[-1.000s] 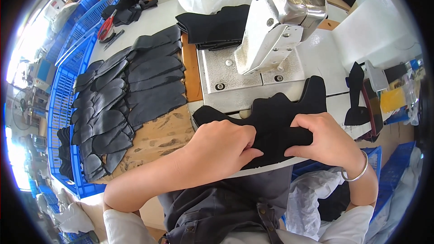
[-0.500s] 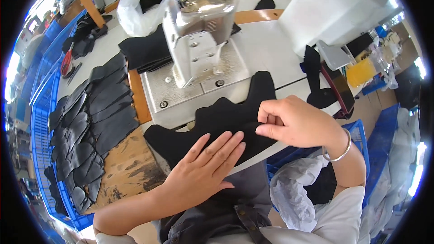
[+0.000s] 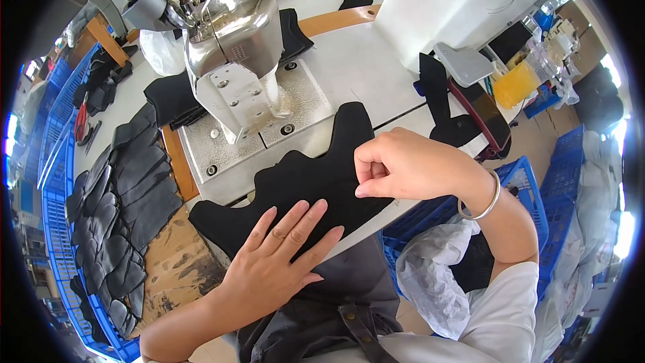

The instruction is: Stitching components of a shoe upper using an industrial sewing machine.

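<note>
Left hand (image 3: pixel 279 259) slid lower — fingers apart, flat on black fabric piece (image 3: pixel 302 181) | right hand (image 3: pixel 403 165) pinching its edge

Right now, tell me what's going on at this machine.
A person sits at a sewing machine with a black fabric piece spread on its bed. The left hand lies flat on the piece's near edge; the right hand pinches its right edge. A stack of dark cut pieces lies to the left.
</note>
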Motion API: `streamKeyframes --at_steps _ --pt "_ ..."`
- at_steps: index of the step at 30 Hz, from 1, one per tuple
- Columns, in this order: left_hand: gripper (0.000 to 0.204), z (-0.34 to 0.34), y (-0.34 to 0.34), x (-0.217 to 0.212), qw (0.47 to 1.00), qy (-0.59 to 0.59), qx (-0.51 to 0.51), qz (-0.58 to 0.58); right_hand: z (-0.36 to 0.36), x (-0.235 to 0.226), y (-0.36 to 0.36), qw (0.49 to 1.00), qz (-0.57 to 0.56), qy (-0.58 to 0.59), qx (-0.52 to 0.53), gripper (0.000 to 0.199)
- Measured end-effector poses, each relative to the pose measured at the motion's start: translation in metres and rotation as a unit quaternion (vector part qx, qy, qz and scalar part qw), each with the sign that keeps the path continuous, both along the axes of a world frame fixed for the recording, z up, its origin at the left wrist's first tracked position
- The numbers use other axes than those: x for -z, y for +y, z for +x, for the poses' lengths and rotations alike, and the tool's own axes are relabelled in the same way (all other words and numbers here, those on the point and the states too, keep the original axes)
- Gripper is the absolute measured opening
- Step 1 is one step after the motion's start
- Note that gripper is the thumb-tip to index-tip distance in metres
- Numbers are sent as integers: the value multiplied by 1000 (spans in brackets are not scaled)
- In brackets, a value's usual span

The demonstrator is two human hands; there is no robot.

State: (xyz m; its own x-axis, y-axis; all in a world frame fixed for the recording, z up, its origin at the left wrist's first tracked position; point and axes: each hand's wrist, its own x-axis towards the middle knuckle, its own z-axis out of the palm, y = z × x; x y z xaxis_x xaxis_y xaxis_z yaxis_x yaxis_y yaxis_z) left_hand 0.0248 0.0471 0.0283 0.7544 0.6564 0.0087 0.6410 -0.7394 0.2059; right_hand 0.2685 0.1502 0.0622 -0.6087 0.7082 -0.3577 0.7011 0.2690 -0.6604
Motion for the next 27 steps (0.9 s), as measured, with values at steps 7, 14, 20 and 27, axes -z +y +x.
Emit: streamKeyframes --at_steps 7,14,20,27 --pt "74 0 -3 -3 1000 -10 -6 15 -4 -5 -12 997 68 -31 15 20" --pt "80 -4 -5 4 999 -30 2 26 -4 16 -47 892 425 0 -152 59" --pt "82 -18 -32 -5 995 48 -35 78 2 33 -50 874 452 -72 -165 65" --pt "74 -22 -42 -16 973 91 -173 126 0 7 -30 842 475 -20 -255 41"
